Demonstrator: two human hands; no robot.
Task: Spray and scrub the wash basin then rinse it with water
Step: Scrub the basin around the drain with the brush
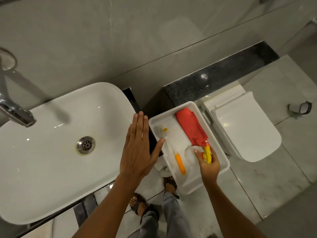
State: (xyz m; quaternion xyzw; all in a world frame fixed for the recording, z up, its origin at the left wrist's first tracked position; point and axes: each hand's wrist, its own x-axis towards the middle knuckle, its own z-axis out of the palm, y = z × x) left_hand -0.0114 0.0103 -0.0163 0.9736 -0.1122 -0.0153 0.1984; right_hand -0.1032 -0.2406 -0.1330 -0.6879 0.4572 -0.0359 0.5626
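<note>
The white wash basin [51, 165] fills the left side, with a metal drain [85, 145] in its middle and a chrome tap [15, 112] over its far left. My left hand [137, 150] hovers flat and open over the basin's right rim. To the right stands a white tray [221, 170]. In it lie a brush with an orange handle [179, 161], a folded red cloth [190, 127] and a clear spray bottle [189, 152] with a yellow and red trigger head. My right hand [208, 163] grips that trigger head.
A black granite ledge [223, 78] runs along the grey wall behind the tray. A white toilet [243, 127] with its lid down stands to the right. Below are my sandalled feet on a pale tiled floor [267, 182].
</note>
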